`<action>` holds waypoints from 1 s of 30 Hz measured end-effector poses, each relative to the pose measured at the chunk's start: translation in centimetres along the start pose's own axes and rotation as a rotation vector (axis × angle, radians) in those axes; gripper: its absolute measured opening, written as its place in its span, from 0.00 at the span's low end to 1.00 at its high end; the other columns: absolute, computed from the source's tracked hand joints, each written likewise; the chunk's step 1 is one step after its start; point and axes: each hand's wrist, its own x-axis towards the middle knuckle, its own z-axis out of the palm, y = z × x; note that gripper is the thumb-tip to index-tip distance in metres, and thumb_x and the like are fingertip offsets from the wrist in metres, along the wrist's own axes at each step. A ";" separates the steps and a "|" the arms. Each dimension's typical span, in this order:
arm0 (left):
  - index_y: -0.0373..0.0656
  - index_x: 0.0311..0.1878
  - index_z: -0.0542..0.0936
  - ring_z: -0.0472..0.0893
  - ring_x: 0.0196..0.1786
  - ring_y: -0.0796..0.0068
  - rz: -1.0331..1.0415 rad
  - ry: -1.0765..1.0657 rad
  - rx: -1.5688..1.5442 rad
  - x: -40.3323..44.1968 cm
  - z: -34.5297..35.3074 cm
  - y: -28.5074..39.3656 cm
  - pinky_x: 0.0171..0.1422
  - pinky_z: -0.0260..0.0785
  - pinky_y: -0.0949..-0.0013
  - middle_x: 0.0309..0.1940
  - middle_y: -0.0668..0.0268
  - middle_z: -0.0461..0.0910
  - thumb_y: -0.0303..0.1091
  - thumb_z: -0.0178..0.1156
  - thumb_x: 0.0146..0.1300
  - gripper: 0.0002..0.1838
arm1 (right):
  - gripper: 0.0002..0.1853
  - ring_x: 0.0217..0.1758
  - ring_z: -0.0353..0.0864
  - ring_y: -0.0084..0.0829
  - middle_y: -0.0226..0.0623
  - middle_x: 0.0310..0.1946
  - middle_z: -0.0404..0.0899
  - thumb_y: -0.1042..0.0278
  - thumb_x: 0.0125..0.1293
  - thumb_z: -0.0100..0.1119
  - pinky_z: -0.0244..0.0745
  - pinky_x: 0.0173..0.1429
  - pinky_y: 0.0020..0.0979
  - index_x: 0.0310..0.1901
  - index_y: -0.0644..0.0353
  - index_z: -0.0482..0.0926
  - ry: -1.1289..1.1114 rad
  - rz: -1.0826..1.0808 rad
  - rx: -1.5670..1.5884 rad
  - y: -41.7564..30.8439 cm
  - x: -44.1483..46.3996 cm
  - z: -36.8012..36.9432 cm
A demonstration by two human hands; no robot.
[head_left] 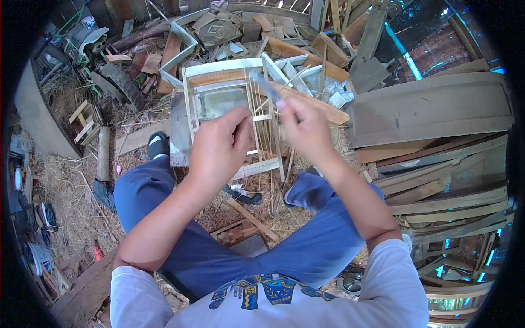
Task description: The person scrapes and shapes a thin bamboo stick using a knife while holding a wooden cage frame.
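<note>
Blade-like tool (267, 89) is gripped in the right hand (299, 117), fingers closed round the handle; blade is motion-blurred, pointed up and to the left. Left hand (223, 138) is closed, thin strip (297, 76) pinched at the fingertips and angled up to the right, past the tool. Blade-to-strip contact can't be told, blur. Both tool and strip are held over a light wooden frame (224, 66), between the knees. Several slender sticks (266, 139) are laid lengthwise along the frame's right side; a greyish panel (221, 101) is seen through its left part. Blue trousers (150, 191) and a white printed T-shirt (191, 306) are worn; seated posture, legs spread. Ground is covered with straw (90, 199). Scrap wood (219, 30) is heaped beyond the frame; wide boards (432, 109) are stacked at right. Red object (98, 251) is seen at lower left.
</note>
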 end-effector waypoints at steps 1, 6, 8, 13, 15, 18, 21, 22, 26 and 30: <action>0.38 0.46 0.83 0.70 0.22 0.68 -0.006 -0.005 0.004 0.0 -0.1 0.1 0.31 0.65 0.63 0.24 0.53 0.75 0.30 0.62 0.76 0.06 | 0.15 0.28 0.81 0.58 0.50 0.25 0.81 0.60 0.80 0.59 0.73 0.32 0.48 0.36 0.61 0.79 -0.006 0.112 0.045 0.0 0.6 -0.4; 0.38 0.46 0.83 0.72 0.22 0.66 0.031 0.027 0.062 0.1 0.4 -0.1 0.31 0.66 0.63 0.24 0.53 0.76 0.30 0.63 0.76 0.06 | 0.17 0.22 0.79 0.47 0.48 0.22 0.77 0.59 0.81 0.58 0.71 0.30 0.43 0.34 0.60 0.78 -0.061 -0.102 0.001 -1.3 -1.9 1.5; 0.38 0.46 0.83 0.72 0.23 0.66 0.031 0.029 0.047 0.4 0.2 0.0 0.31 0.66 0.63 0.24 0.52 0.77 0.30 0.63 0.76 0.06 | 0.16 0.25 0.80 0.53 0.50 0.22 0.78 0.59 0.80 0.58 0.72 0.30 0.46 0.35 0.60 0.78 -0.031 -0.008 0.039 -0.3 -0.1 0.9; 0.37 0.46 0.83 0.73 0.23 0.65 -0.012 0.009 0.041 0.1 -0.1 0.5 0.32 0.67 0.63 0.26 0.52 0.78 0.30 0.63 0.75 0.06 | 0.16 0.22 0.80 0.50 0.46 0.22 0.78 0.59 0.82 0.56 0.71 0.29 0.45 0.36 0.60 0.78 0.038 -0.076 -0.060 -1.0 -1.4 1.3; 0.37 0.46 0.83 0.74 0.23 0.65 0.006 0.028 -0.001 0.1 0.1 -0.1 0.33 0.68 0.64 0.26 0.52 0.78 0.29 0.63 0.75 0.06 | 0.16 0.23 0.79 0.51 0.46 0.22 0.78 0.59 0.82 0.56 0.71 0.29 0.45 0.36 0.61 0.79 0.013 -0.062 -0.051 -0.6 -0.7 0.7; 0.37 0.46 0.83 0.75 0.24 0.65 0.015 0.017 0.055 0.2 -0.3 0.4 0.33 0.68 0.64 0.25 0.52 0.79 0.29 0.62 0.75 0.05 | 0.16 0.27 0.80 0.58 0.50 0.23 0.78 0.59 0.80 0.58 0.72 0.32 0.48 0.35 0.60 0.77 0.062 0.067 0.046 -0.4 0.7 -0.2; 0.37 0.46 0.83 0.75 0.23 0.66 0.059 0.060 0.014 0.2 0.2 -0.1 0.32 0.68 0.63 0.24 0.53 0.78 0.28 0.62 0.75 0.05 | 0.16 0.24 0.80 0.52 0.48 0.21 0.77 0.59 0.82 0.56 0.72 0.31 0.44 0.37 0.61 0.80 -0.041 -0.078 -0.014 -1.1 -1.7 1.5; 0.37 0.46 0.83 0.75 0.23 0.66 0.061 0.062 0.019 0.4 0.1 -0.1 0.32 0.68 0.63 0.24 0.53 0.78 0.28 0.62 0.75 0.05 | 0.15 0.24 0.80 0.53 0.48 0.21 0.76 0.59 0.82 0.56 0.72 0.31 0.44 0.39 0.61 0.81 -0.050 -0.059 -0.010 -1.0 -1.4 1.4; 0.36 0.46 0.84 0.78 0.24 0.65 -0.011 0.012 0.063 0.2 -0.4 0.5 0.34 0.69 0.64 0.26 0.52 0.80 0.28 0.62 0.75 0.06 | 0.15 0.26 0.81 0.55 0.51 0.22 0.78 0.59 0.80 0.59 0.72 0.31 0.47 0.37 0.60 0.80 0.019 0.106 0.053 -0.2 0.6 0.1; 0.36 0.46 0.85 0.78 0.24 0.66 0.040 0.081 0.047 0.4 0.2 -0.4 0.33 0.69 0.64 0.27 0.52 0.81 0.28 0.62 0.75 0.06 | 0.16 0.22 0.76 0.49 0.48 0.21 0.76 0.59 0.82 0.56 0.70 0.30 0.43 0.37 0.62 0.80 -0.073 -0.101 0.001 -1.2 -1.6 1.9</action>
